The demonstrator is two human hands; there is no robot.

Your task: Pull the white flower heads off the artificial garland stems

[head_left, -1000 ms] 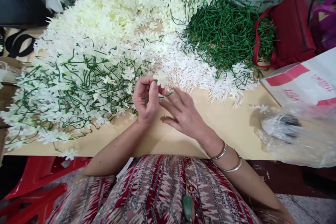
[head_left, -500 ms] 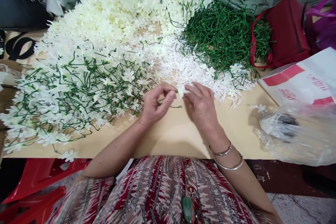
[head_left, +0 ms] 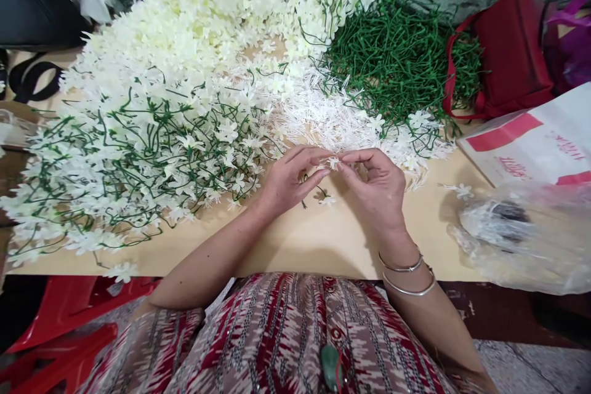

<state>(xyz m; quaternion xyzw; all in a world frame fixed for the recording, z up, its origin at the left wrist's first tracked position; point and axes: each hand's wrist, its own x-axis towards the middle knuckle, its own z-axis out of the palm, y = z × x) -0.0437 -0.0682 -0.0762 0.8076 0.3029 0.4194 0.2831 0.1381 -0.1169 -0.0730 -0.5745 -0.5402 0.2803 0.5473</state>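
Observation:
A small white flower piece (head_left: 333, 164) sits between the fingertips of both hands above the table. My left hand (head_left: 292, 181) has thumb and fingers closed in around it from the left. From the other side, my right hand (head_left: 376, 194) pinches it between thumb and index finger. Just below the fingers is a white artificial flower (head_left: 327, 200) with a bit of green stem; whether it hangs or rests on the table I cannot tell. Behind the hands lies a heap of thin white stamens (head_left: 318, 114). Stemmed white flowers (head_left: 157, 154) are piled to the left.
Loose white blossoms (head_left: 198, 18) are heaped at the back, green stems (head_left: 392, 61) at back right. A red bag (head_left: 512, 49), a printed white paper bag (head_left: 521, 135) and a clear plastic bag (head_left: 545, 240) stand along the right. A black bag (head_left: 37, 6) sits far left.
The white flower that was between my hands now shows lower, under the fingers. My right hand has turned from fingers stretched out to a pinch, and a smaller white piece is at the fingertips.

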